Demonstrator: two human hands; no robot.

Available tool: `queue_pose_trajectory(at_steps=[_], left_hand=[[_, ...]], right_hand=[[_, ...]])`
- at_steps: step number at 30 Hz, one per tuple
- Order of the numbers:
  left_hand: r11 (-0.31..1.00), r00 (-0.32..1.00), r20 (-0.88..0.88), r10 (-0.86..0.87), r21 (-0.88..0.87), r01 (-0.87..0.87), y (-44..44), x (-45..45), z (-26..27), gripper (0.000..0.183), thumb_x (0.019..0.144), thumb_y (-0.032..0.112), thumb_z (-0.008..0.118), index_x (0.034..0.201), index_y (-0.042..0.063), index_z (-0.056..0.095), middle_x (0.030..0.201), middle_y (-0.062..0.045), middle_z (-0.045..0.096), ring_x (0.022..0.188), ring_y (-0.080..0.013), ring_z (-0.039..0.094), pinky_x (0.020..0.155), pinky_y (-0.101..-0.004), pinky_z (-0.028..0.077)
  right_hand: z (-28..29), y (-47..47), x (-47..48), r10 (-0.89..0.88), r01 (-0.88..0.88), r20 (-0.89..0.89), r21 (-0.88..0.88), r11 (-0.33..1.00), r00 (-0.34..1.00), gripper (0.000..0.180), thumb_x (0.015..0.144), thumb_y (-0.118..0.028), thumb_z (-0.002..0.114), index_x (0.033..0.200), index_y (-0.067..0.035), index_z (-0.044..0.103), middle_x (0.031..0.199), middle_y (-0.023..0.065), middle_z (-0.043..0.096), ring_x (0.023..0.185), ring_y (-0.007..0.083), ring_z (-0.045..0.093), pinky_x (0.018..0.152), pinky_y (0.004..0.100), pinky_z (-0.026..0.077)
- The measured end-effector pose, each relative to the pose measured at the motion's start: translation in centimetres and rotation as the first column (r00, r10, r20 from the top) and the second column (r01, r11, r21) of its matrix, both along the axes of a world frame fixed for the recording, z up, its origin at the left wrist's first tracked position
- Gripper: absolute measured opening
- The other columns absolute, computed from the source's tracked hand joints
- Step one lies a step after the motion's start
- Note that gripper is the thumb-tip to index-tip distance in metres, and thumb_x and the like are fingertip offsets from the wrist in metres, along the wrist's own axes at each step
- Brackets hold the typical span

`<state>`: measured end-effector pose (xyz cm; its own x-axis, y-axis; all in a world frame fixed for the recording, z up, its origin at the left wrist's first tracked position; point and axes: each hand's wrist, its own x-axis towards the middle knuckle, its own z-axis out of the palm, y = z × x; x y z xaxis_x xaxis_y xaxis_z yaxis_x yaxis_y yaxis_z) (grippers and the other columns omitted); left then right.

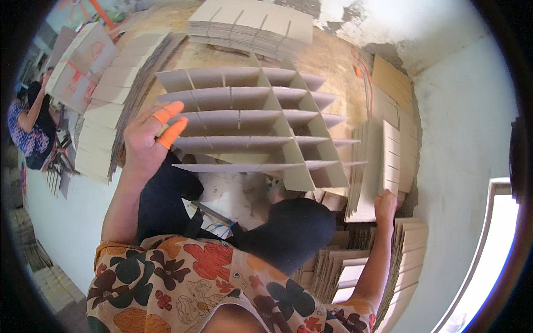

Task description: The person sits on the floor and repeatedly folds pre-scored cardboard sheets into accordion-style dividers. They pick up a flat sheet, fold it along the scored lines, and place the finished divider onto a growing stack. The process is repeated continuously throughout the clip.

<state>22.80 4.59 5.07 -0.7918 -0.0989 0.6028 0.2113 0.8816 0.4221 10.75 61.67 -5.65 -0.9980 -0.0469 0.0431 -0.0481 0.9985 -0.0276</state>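
In front of me is a cardboard divider grid (287, 125). Several long slotted strips run across it, and two cross strips interlock with them towards its right side. My left hand (150, 133), with orange finger cots on the thumb and fingers, is at the grid's left ends. Its thumb and fingers are apart; whether they touch a strip edge is hard to tell. Far to the right, my right hand (386, 204) grips the near end of a slotted cardboard strip (391, 158). That strip is above a stack of cardboard pieces (366, 183).
Stacked slotted sheets (250, 25) lie at the table's back, more sheets (120, 91) at left. Upright cardboard pieces (404, 266) stand near my right arm, beside the wall (458, 137). Another person (31, 125) sits far left by a printed carton (81, 66).
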Motion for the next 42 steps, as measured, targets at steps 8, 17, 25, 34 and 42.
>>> queue_pose_trajectory(at_steps=[8, 17, 25, 34, 42], left_hand=[[0.959, 0.946, 0.207, -0.249, -0.081, 0.270, 2.9, 2.9, 0.5, 0.059, 0.067, 0.024, 0.084, 0.115, 0.000, 0.063, 0.111, -0.016, 0.066, 0.099, -0.0330, 0.061, 0.085, -0.0405, 0.050], [0.957, 0.965, 0.189, -0.180, -0.194, 0.216, 5.0, 2.3, -3.4, 0.054, 0.069, 0.023, 0.081, 0.114, 0.000, 0.062, 0.107, -0.016, 0.065, 0.095, -0.0309, 0.061, 0.082, -0.0400, 0.050], [0.933, 0.943, 0.198, -0.268, -0.189, 0.305, 6.2, 1.8, -4.9, 0.042, 0.072, 0.018, 0.077, 0.107, 0.001, 0.063, 0.098, -0.011, 0.066, 0.085, -0.0260, 0.061, 0.073, -0.0361, 0.049], [0.930, 0.935, 0.106, -0.338, -0.117, 0.350, 6.3, 1.3, -6.4, 0.027, 0.071, 0.007, 0.068, 0.097, 0.001, 0.062, 0.084, -0.009, 0.064, 0.075, -0.0244, 0.057, 0.066, -0.0362, 0.048], [0.932, 0.935, 0.087, -0.343, -0.095, 0.350, 6.4, 1.1, -6.2, 0.028, 0.069, 0.005, 0.065, 0.096, 0.000, 0.062, 0.082, -0.010, 0.064, 0.075, -0.0256, 0.057, 0.066, -0.0368, 0.048]], right_hand=[[15.0, -8.7, -0.1, -0.164, 0.060, -0.442, -0.239, 0.969, 0.882, 0.054, 0.087, 0.004, 0.054, 0.139, -0.012, 0.052, 0.096, 0.0125, 0.071, 0.060, 0.0099, 0.053, 0.047, 0.0256, 0.044], [23.4, -19.6, 2.4, 0.203, -0.445, -0.410, -0.671, 0.594, 0.889, 0.051, 0.076, 0.003, 0.061, 0.127, 0.001, 0.060, 0.076, 0.0023, 0.066, 0.042, 0.0017, 0.044, 0.035, 0.0160, 0.032], [23.2, -24.4, 3.8, 0.479, -0.495, -0.233, -0.677, 0.545, 0.846, 0.055, 0.076, 0.008, 0.059, 0.131, 0.002, 0.057, 0.071, 0.0045, 0.061, 0.058, 0.0037, 0.047, 0.055, 0.0206, 0.042], [23.3, -27.8, 5.1, 0.479, -0.441, -0.183, -0.739, 0.509, 0.859, 0.061, 0.086, 0.003, 0.066, 0.143, -0.005, 0.045, 0.086, 0.0023, 0.069, 0.060, 0.0016, 0.052, 0.049, 0.0190, 0.044], [21.8, -27.7, 5.8, 0.464, -0.474, -0.229, -0.708, 0.524, 0.856, 0.063, 0.086, 0.005, 0.066, 0.143, -0.004, 0.043, 0.092, 0.0045, 0.070, 0.060, 0.0033, 0.055, 0.046, 0.0193, 0.046]])
